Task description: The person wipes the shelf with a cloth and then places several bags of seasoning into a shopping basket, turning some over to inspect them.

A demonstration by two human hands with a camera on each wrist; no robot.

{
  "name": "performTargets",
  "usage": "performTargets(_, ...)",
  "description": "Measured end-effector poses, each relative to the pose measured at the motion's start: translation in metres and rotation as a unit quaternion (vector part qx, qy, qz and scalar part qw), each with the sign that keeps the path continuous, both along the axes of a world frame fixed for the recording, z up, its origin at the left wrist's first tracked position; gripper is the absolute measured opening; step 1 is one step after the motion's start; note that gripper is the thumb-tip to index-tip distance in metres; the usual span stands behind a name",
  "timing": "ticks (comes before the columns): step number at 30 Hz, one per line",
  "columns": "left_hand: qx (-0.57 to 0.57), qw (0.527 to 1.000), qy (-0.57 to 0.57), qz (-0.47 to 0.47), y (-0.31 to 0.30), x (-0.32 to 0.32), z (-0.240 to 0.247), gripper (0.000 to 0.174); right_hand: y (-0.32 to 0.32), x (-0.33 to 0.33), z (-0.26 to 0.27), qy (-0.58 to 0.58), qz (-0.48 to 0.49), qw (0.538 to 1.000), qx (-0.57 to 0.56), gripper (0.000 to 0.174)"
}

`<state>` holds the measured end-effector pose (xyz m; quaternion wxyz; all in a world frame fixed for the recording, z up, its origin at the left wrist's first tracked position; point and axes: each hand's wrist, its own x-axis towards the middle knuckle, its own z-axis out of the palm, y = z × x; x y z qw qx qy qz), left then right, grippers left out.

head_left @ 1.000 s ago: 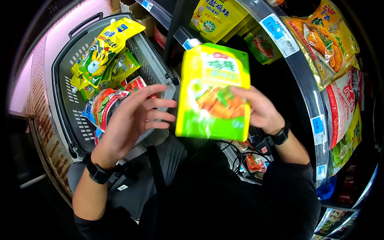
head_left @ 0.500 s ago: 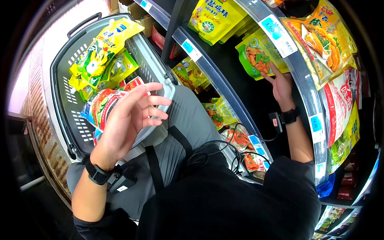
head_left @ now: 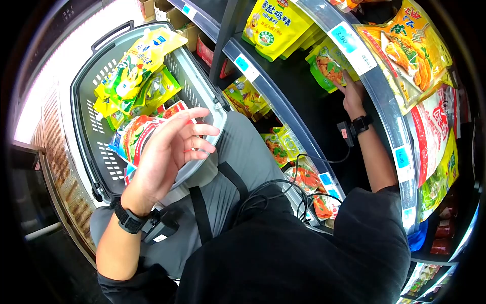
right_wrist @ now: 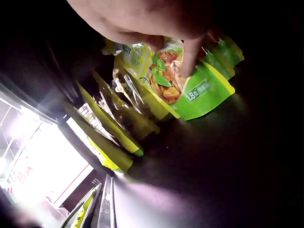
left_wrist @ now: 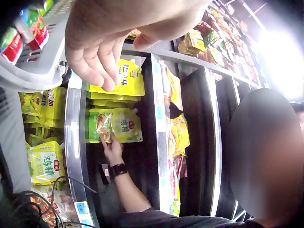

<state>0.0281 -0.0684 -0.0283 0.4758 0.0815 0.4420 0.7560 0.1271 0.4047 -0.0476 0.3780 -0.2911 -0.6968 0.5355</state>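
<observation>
A yellow-and-green seasoning pouch with a food picture stands on the dark shelf. My right hand reaches in, its extended fingers against the front of this pouch; in the right wrist view a finger lies across the pouch's picture. My left hand hovers empty by the near rim of the grey shopping basket, fingers spread and slightly bent. In the basket lie several yellow pouches and a red-white-blue bag.
Yellow pouches stand in a row beside the one I touch. Shelf edges with price tags curve around my right arm. Bagged goods hang over the upper shelf at right. Black cables cross my lap toward the shelf.
My right hand has carried the pouch from in front of me onto the shelf, then moved slightly deeper with it. The left hand has stayed almost in place.
</observation>
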Motion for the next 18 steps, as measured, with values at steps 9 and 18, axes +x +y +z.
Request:
performTargets(9,0.006,1.000,0.009,-0.003,-0.001,-0.001,-0.003,0.041,0.018,0.005,-0.005,0.016,0.028,0.997,-0.064,0.043)
performTargets(18,-0.006,0.997,-0.002,0.078,-0.005,-0.017,-0.010,0.032,-0.066,0.042,0.022,-0.010,-0.007,1.000,-0.023,0.055)
